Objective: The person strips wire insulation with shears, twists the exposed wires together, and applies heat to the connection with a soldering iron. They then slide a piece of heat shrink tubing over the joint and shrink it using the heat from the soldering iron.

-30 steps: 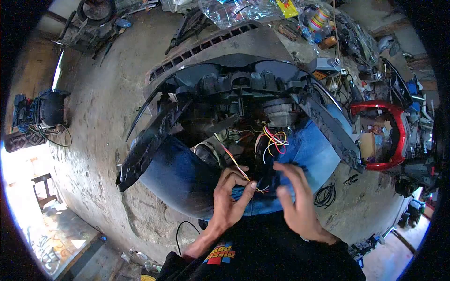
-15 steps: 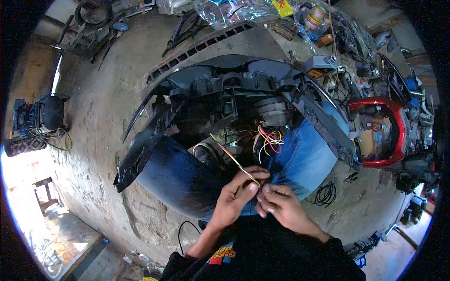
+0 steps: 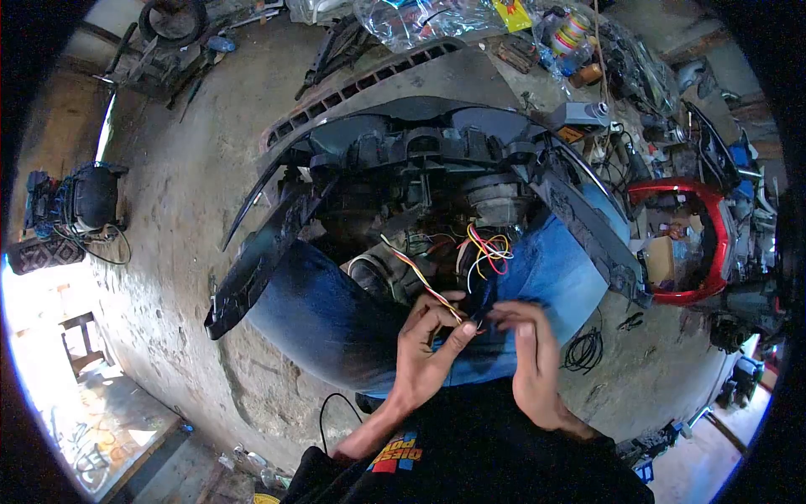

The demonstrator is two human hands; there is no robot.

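Observation:
My left hand pinches a thin twisted bundle of wires, white, yellow and red, near its lower end between thumb and fingers. The bundle slants up and left from the hand toward a shoe. To the right of the wire ends is my right hand, apart from them, its fingers stretched out and slightly blurred. I see nothing in it. A loose coil of yellow, red and white wires lies above both hands. Past the wires, a large black vehicle front panel with round lamp housings stands around my legs.
A red plastic frame lies at the right, with a black cable coil nearer me. A grey box-shaped device stands behind the panel. Plastic wrap and assorted parts line the back. Dark equipment stands at the left.
My right hand has moved right and up, away from the wire ends, and its fingers have straightened. My left hand keeps its hold on the wire bundle.

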